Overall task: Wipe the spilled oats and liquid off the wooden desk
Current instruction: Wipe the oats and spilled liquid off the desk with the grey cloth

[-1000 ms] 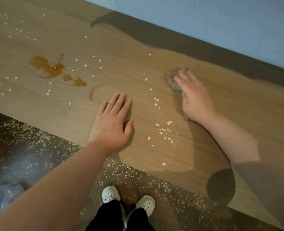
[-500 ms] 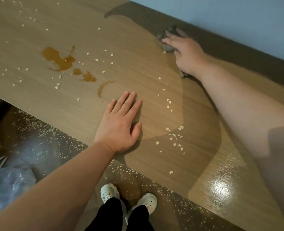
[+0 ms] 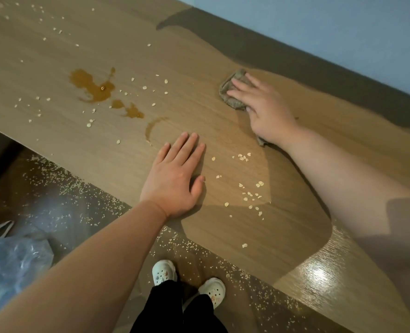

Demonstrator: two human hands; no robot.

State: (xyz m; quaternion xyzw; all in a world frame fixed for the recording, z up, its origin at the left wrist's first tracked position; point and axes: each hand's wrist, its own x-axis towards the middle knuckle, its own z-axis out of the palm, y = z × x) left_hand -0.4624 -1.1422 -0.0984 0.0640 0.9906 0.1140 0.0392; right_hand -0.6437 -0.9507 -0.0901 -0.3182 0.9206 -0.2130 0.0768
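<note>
On the floor [image 3: 62,212] below the desk's near edge, at far left, lies a crumpled clear plastic bag [image 3: 11,263]. Small pale grains are strewn over the floor around it.

On the desk [image 3: 43,56], toward its left end and about midway between the near and far edges, sits a brown puddle [image 3: 91,87], with two smaller blots trailing off to its right. Loose oats [image 3: 89,125] lie scattered around it, and one flake sits in the puddle itself. Just right of the blots is a thin curved streak [image 3: 151,127] of the same liquid.

The left hand [image 3: 175,179] lies palm down by the near edge, just right of that streak. Its fingers are straight and close together, the thumb is held out to the side, and it holds nothing. Between the two hands a second patch of oats spreads toward the near edge. Below it, on the floor, stand two white shoes [image 3: 164,271].

Further right and nearer the far edge, a grey-brown cloth [image 3: 233,92] lies bunched on the wood, well apart from the puddle. The right hand [image 3: 264,109] presses flat on it, fingers straight and slightly spread. A corner of the cloth pokes out beneath the wrist. Behind the far edge rises a pale blue wall [image 3: 319,32].
</note>
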